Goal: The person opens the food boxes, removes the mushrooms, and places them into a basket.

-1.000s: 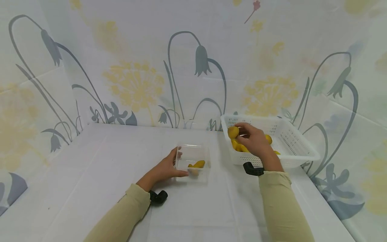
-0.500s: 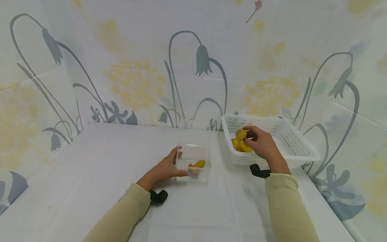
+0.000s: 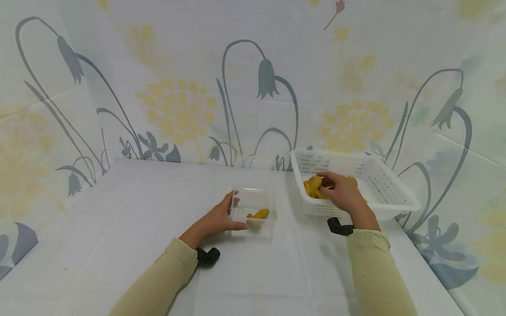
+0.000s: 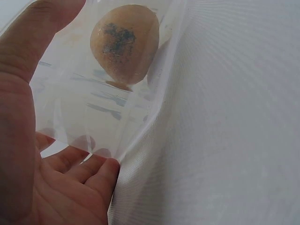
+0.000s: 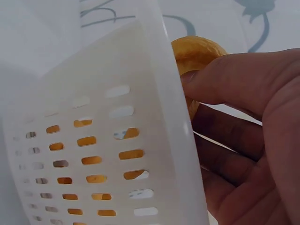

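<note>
In the head view, my left hand [image 3: 217, 219] holds the left side of a clear plastic box [image 3: 253, 202], thumb in front and fingers behind. A curved yellow piece [image 3: 261, 213] lies in the box; through the plastic, the left wrist view shows a rounded tan piece [image 4: 125, 44] with dark marks. My right hand [image 3: 343, 192] pinches a rounded yellow fruit-like piece [image 3: 315, 182] inside the white perforated basket [image 3: 399, 191], low over other yellow pieces [image 3: 308, 188]. From the right wrist, the basket wall [image 5: 154, 103] hides part of that held piece [image 5: 199, 47].
A white cloth [image 3: 130, 228] covers the table. Behind it hangs a flower-printed sheet [image 3: 178, 52]. The basket stands at the back right, to the right of the box. A black wrist camera [image 3: 208, 257] sits on my left wrist and another [image 3: 339, 227] on my right.
My right hand has moved right and lower into the basket, carrying the yellow fruit-like piece down towards the others. My left hand and the box have stayed in place.
</note>
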